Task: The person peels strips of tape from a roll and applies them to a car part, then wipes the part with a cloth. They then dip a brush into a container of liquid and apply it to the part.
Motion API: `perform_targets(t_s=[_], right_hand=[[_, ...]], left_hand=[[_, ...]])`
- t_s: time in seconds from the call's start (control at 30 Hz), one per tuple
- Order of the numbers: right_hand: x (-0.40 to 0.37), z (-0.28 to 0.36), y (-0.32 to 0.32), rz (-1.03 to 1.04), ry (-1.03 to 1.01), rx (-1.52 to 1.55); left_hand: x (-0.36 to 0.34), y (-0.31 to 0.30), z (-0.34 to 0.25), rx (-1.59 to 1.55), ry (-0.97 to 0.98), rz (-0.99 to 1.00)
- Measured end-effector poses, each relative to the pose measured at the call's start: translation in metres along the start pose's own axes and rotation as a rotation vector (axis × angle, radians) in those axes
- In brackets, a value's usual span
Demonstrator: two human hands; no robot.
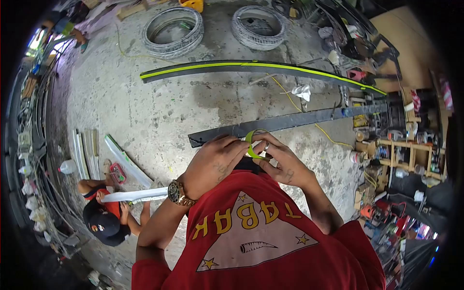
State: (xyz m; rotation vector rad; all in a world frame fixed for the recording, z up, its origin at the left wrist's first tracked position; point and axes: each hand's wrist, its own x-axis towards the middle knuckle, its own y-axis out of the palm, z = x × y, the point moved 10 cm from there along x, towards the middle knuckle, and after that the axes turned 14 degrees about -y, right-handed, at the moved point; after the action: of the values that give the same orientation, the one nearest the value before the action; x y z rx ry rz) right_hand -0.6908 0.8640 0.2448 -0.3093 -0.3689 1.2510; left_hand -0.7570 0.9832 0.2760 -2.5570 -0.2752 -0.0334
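Observation:
In front of my chest, both hands are on a loop of yellow-green tape [250, 140]. My left hand [217, 157], with a gold watch [179, 192] on its wrist, pinches the loop's left side; its fingertips are partly hidden. My right hand [285, 162], wearing a ring, curls its fingers and thumb around the loop's right side. Just beyond the hands lies a long dark bar [290, 121] on the floor. Farther off lies a second dark bar [208, 71], with a bright yellow-green strip along it.
Two tires [173, 34] [258, 28] lie at the back on the concrete floor [164, 108]. At lower left, a person in a dark cap [104, 220] holds a pale strip [137, 194]. A yellow cord [333, 137] crosses the right side near cluttered wooden shelves [406, 144].

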Motion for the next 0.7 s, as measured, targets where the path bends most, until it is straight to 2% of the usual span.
perform_targets(t_s=[0.07,0.3,0.37,0.4,0.47,0.57,0.63,0.7], right_hand=[[0.004,0.006,-0.002,-0.007,-0.07,-0.05],[0.017,0.011,-0.015,-0.049,0.0,-0.017],[0.024,0.016,-0.017,-0.072,-0.028,0.022],[0.028,0.019,-0.018,-0.065,-0.035,0.024],[0.033,0.024,-0.018,-0.046,-0.03,0.003],[0.039,0.03,-0.005,0.043,0.005,0.025],[0.04,0.03,0.007,0.092,-0.078,-0.001],[0.034,0.012,0.021,0.2,0.131,-0.014]], left_hand=[[0.009,0.005,-0.007,0.162,0.046,0.042],[0.023,-0.008,-0.007,0.062,0.167,-0.008],[0.021,-0.017,0.006,-0.092,0.029,0.01],[0.017,-0.019,0.007,-0.088,0.025,0.002],[0.007,-0.038,0.021,-0.347,-0.051,-0.177],[-0.009,-0.027,0.035,-0.333,-0.008,-0.193],[-0.023,-0.024,0.04,-0.327,-0.008,-0.212],[-0.036,-0.018,0.047,-0.32,-0.07,-0.21]])
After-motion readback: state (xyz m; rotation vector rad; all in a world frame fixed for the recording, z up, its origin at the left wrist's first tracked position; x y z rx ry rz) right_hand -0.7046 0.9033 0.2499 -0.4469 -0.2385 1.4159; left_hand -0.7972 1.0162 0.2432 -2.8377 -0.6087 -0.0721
